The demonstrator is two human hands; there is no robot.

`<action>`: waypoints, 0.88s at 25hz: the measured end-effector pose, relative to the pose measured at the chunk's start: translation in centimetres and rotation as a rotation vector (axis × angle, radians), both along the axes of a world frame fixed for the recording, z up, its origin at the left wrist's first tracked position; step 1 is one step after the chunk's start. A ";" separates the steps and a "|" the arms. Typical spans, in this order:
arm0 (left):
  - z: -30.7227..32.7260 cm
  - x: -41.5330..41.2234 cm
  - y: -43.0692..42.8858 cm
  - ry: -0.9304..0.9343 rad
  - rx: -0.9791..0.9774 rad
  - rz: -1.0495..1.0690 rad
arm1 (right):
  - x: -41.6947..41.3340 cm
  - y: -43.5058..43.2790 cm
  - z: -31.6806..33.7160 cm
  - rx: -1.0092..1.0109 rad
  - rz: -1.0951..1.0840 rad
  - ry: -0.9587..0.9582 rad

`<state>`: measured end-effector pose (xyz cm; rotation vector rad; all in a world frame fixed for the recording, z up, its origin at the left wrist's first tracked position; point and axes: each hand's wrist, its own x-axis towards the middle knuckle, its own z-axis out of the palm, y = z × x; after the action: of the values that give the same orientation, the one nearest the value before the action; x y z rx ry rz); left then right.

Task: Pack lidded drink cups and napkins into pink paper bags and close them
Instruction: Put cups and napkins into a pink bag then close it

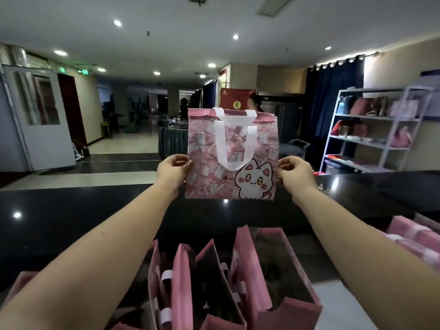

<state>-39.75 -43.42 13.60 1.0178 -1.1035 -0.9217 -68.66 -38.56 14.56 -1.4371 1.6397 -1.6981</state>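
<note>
Pink bag [232, 153] is upright and flat, cat print facing camera, mouth up, long axis left-right. Left hand [175, 171] and right hand [294, 173] pinch its side edges above the worktop [71, 210].

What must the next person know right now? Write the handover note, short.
Left hand and right hand: each pinches a side edge of the cat-print bag, held upright above the black counter.
Open bags stand in a row nearest the person; contents too dark to tell. More pink bags lie at right.
Done: nothing confirmed; no cups or napkins in view.
Left: pack and close.
</note>
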 end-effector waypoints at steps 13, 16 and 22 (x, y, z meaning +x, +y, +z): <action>-3.7 -20.1 -13.6 -0.159 0.028 -0.023 | -19.7 -14.6 -2.9 0.114 -0.049 0.025; -4.7 -25.9 -15.1 -0.201 0.054 0.023 | -25.8 -17.9 -4.8 0.167 -0.021 -0.005; -7.9 -37.4 -15.1 -0.142 0.167 0.081 | -35.8 -21.8 -8.6 0.320 0.015 0.066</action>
<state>-77.16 -58.47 5.68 1.2721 -1.1077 -0.8975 -104.44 -60.35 6.01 -1.3550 1.8321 -1.3178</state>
